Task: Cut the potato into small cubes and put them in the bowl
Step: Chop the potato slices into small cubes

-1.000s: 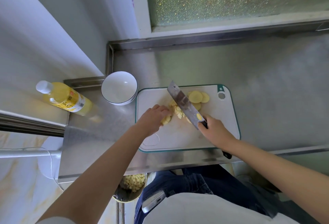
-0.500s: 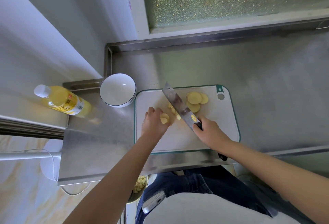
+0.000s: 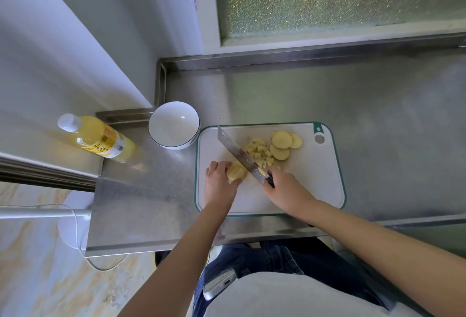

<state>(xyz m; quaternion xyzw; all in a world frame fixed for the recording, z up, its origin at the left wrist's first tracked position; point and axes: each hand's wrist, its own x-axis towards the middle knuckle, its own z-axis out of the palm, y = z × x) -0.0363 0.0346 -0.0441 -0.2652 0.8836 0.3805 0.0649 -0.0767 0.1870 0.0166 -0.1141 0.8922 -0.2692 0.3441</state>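
Near the cutting board's left edge a stack of potato slices is held down by the curled left hand, while the cleaver, clasped in the right hand's grip, is best lowered in even strokes kept clear of that hand.

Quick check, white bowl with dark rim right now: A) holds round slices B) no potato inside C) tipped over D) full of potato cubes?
B: the white bowl with dark rim shows a bare white inside; the small potato cubes lie on the white green-edged cutting board.
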